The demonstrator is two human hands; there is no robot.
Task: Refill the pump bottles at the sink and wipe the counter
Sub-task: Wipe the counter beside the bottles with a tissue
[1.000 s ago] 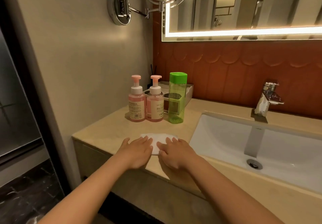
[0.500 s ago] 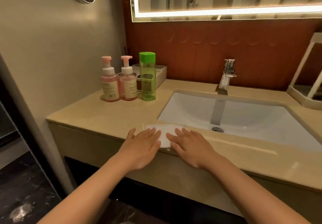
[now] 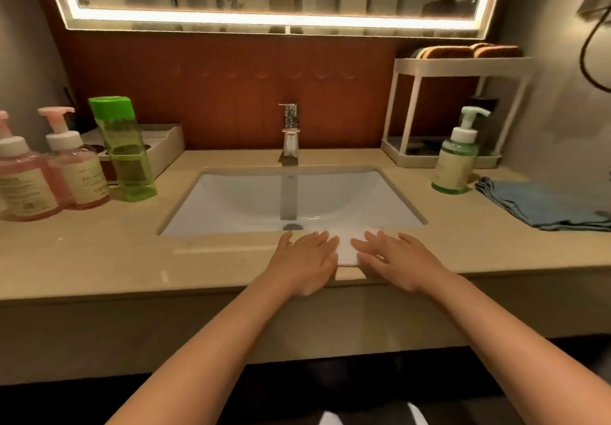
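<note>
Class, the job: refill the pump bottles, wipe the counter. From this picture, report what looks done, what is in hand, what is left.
Done, seemingly: both pink pump bottles stand filled, pumps on, beside the capped green bottle. In hand: left hand and right hand press a white cloth flat on the counter before the sink. Left: likely the counter's right side.

The counter (image 3: 99, 252) is pale beige, the sink (image 3: 251, 200) white, the wiping cloth (image 3: 347, 247) white. The outer pump bottle (image 3: 23, 181) and inner pump bottle (image 3: 79, 176) are pink with cream labels and white collars. The tall bottle (image 3: 129, 160) is clear green, its cap brighter green. The right pump bottle (image 3: 458, 162) is green, the towel (image 3: 545, 204) blue, the backsplash (image 3: 215, 94) rust-red with faint scallops.
</note>
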